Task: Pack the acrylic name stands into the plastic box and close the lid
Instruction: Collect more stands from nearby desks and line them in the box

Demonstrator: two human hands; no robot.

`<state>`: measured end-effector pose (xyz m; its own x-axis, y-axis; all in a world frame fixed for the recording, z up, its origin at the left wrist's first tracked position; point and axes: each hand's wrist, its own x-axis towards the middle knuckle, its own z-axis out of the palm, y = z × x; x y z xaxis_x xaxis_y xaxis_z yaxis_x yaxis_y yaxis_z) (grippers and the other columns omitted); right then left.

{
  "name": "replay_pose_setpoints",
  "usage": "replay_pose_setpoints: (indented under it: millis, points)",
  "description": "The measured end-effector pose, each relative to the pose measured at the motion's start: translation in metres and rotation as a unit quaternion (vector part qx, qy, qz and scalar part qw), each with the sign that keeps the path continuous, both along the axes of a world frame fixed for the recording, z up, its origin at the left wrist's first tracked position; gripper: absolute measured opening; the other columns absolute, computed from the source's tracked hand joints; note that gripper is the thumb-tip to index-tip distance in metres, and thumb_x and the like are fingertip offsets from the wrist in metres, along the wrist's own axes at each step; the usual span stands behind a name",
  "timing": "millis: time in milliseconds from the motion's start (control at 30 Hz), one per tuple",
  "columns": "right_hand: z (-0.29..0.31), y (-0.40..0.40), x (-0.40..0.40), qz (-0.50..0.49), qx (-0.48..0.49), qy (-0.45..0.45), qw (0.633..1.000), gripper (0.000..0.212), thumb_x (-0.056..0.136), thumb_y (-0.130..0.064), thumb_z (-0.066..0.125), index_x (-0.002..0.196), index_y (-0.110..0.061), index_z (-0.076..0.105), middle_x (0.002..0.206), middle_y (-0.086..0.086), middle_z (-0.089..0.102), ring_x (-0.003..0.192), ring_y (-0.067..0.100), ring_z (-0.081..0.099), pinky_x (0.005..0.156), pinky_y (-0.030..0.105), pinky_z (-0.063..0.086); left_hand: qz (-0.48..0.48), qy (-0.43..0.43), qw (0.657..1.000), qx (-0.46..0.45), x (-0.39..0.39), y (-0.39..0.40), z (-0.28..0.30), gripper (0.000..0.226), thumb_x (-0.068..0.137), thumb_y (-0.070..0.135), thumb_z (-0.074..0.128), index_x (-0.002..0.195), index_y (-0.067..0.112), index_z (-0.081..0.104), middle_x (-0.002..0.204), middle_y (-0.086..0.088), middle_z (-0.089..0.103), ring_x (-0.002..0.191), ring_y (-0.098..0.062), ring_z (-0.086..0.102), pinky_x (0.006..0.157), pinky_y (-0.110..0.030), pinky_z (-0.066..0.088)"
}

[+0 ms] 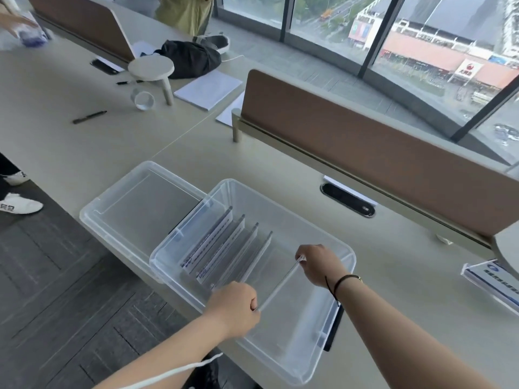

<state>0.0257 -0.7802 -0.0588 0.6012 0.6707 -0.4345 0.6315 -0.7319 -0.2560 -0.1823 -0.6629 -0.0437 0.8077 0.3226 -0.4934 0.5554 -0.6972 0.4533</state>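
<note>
A clear plastic box (341,249) stands open at the near edge of the desk. Several acrylic name stands (224,248) stand in a row in its left half. Both my hands hold one more acrylic name stand (278,284) upright inside the box, right of that row. My left hand (234,307) pinches its near end and my right hand (318,265) pinches its far end. The clear lid (112,211) lies flat on the desk left of the box, partly under it. Another name stand (491,279) with a blue-printed card rests on the desk at the far right.
A brown desk divider (365,153) runs behind the box, with a black cable port (348,200) in front of it. Further back lie papers (207,89), a small stool-like stand (153,70), a black bag (188,58), pens and a phone. Other people stand at the left and at the back.
</note>
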Motion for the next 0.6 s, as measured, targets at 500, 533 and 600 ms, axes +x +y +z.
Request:
replay_pose_setpoints:
  millis: [500,533,600]
  points:
    - [-0.023,0.010,-0.013,-0.158,0.048,0.090,0.982,0.050,0.084,-0.001,0.038,0.124,-0.022,0.058,0.119,0.008,0.063,0.097,0.027,0.059,0.082,0.036,0.053,-0.065,0.097,0.993,0.009,0.017,0.000,-0.010,0.040,0.084,0.037,0.067,0.052,0.018,0.051,0.047,0.007,0.051,0.052,-0.014,0.057,0.075,-0.031,0.056]
    - [-0.023,0.009,-0.015,-0.189,0.070,0.118,0.972,0.051,0.085,-0.002,0.038,0.130,-0.022,0.053,0.121,0.008,0.062,0.091,0.025,0.058,0.079,0.036,0.054,-0.065,0.097,0.993,0.000,0.017,0.002,-0.009,0.035,0.083,0.041,0.067,0.059,0.017,0.060,0.055,0.006,0.061,0.060,-0.012,0.062,0.074,-0.030,0.055]
    - [-0.023,0.006,-0.023,-0.270,0.122,0.185,0.937,0.055,0.089,-0.003,0.041,0.141,-0.022,0.040,0.124,0.009,0.061,0.084,0.023,0.058,0.068,0.035,0.053,-0.051,0.081,0.995,-0.015,0.015,0.008,-0.009,0.027,0.083,0.047,0.064,0.081,0.021,0.072,0.081,0.007,0.073,0.078,-0.010,0.067,0.076,-0.030,0.055]
